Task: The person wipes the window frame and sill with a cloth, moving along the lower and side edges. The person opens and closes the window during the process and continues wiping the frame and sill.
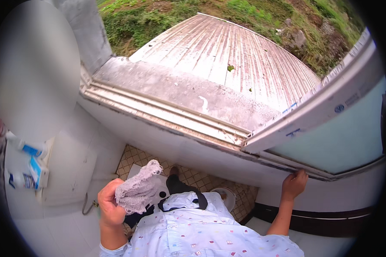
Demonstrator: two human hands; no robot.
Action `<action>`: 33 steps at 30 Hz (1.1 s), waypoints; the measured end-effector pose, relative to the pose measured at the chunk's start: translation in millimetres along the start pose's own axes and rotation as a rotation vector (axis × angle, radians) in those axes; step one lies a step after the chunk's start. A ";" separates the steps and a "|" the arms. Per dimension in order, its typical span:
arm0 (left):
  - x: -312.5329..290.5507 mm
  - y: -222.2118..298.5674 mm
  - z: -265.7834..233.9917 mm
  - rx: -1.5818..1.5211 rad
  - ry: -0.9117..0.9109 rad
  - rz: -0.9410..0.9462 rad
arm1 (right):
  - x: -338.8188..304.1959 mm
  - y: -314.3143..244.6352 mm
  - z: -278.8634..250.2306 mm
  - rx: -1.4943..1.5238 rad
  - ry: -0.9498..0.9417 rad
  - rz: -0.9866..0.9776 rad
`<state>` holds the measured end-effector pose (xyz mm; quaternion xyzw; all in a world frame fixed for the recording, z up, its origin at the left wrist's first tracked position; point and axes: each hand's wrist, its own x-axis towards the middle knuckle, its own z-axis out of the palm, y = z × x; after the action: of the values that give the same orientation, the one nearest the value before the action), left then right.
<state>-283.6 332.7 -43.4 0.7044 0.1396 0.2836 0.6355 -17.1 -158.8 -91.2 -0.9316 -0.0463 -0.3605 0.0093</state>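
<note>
lilac-grey cloth (138,190), pale blue motif-printed shirt (184,235), brown-streaked white roof (227,53), tan floor (135,156), apparently diamond-tiled

The head camera looks down over shirt (193,235) and windowsill (176,88).

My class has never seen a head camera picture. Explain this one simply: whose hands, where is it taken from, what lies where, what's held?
There is no machine: each grip is a person's bare hand. One fisheye camera on the person's head looks down, so edges bend and the patterned shirt shows below.

The left grip holds a greyish, frayed cloth. The right grip is at the window's lower edge, apparently touching it.

Beyond the opening are a grey ledge, bearing a white curl too unclear to identify, and a ridged roof. Blue-and-white containers are at the left; tiled floor shows below.
</note>
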 end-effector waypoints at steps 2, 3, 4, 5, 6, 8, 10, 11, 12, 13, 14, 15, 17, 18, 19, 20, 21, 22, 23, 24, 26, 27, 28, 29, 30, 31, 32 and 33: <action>50.3 8.5 3.0 0.019 -0.185 0.090 | -5.0 -3.1 1.6 -0.002 0.010 0.047; 75.4 11.5 7.1 0.014 -0.267 0.115 | -5.6 -6.2 2.3 -0.005 0.012 0.071; 98.6 14.4 12.2 0.004 -0.352 0.129 | -8.0 -7.2 -1.1 -0.016 0.005 0.093; 119.9 12.6 17.9 -0.013 -0.429 0.150 | -7.0 -10.3 -1.9 -0.044 0.034 0.101; 139.4 8.3 23.8 -0.016 -0.500 0.221 | -7.8 -14.5 0.8 -0.073 0.062 0.108; 177.9 14.1 40.3 -0.085 -0.635 0.237 | -25.9 -2.7 10.1 -0.075 0.050 0.096; 207.0 15.7 47.2 -0.156 -0.731 0.246 | -85.6 74.3 36.2 -0.317 -0.157 0.134; 216.8 12.6 50.3 -0.168 -0.763 0.240 | -89.7 66.5 35.1 -0.349 -0.045 0.028; 225.7 9.5 52.6 -0.181 -0.795 0.234 | -94.2 59.7 30.7 -0.300 -0.083 0.055; 234.2 7.7 54.5 -0.191 -0.826 0.230 | -97.8 53.7 26.4 -0.247 -0.117 0.083; 245.4 5.4 57.0 -0.174 -0.873 0.246 | -101.8 46.9 22.5 -0.195 -0.146 0.115; 254.8 2.9 58.6 -0.172 -0.904 0.230 | -106.4 39.8 17.6 -0.142 -0.174 0.148; 272.4 -2.6 59.9 -0.167 -0.973 0.203 | -114.1 15.8 8.0 -0.036 -0.219 0.221; 279.7 -5.3 58.6 -0.158 -1.011 0.164 | -118.4 0.5 4.0 0.018 -0.239 0.261; 283.4 -7.7 59.0 -0.156 -1.008 0.137 | -102.3 -54.2 0.9 0.088 -0.239 0.380; 286.6 -10.3 57.9 -0.161 -1.009 0.109 | -99.6 -80.9 -9.0 0.066 -0.209 0.467; 289.3 -11.9 56.3 -0.160 -1.009 0.083 | -95.8 -106.9 -18.5 0.047 -0.177 0.552; 292.6 -15.3 52.8 -0.189 -1.023 0.051 | -70.8 -153.9 -34.5 0.250 -0.188 0.775; 295.6 -17.8 50.2 -0.206 -1.063 0.033 | -72.8 -180.1 -40.8 0.332 -0.108 0.789; 299.7 -21.1 48.4 -0.227 -1.095 0.019 | -72.7 -207.2 -48.5 0.441 -0.105 0.833; 305.5 -23.0 46.1 -0.231 -1.179 0.061 | -66.8 -262.3 -65.1 0.654 -0.155 0.889; 306.1 -24.7 45.5 -0.244 -1.197 0.084 | -57.3 -289.6 -74.0 0.750 -0.215 0.902; 303.7 -28.7 47.2 -0.262 -1.231 0.109 | -54.6 -313.2 -81.2 0.844 -0.251 0.871; 301.1 -32.3 45.5 -0.279 -1.254 0.128 | -50.2 -336.5 -88.5 0.939 -0.298 0.832; 297.0 -36.0 44.4 -0.293 -1.264 0.187 | -45.6 -357.2 -93.7 1.022 -0.330 0.772; 293.8 -35.6 40.7 -0.299 -1.284 0.173 | -38.6 -376.2 -97.4 1.105 -0.364 0.708; 293.9 -34.5 38.5 -0.318 -1.308 0.157 | -24.2 -396.5 -101.1 1.110 -0.385 0.629; 293.7 -33.3 36.6 -0.332 -1.324 0.146 | -13.0 -411.9 -102.3 1.120 -0.408 0.542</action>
<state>-22.0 471.5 -11.8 0.6302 -0.3714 -0.1469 0.6658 -133.6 245.0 -30.8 -0.8143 0.0086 -0.0830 0.5745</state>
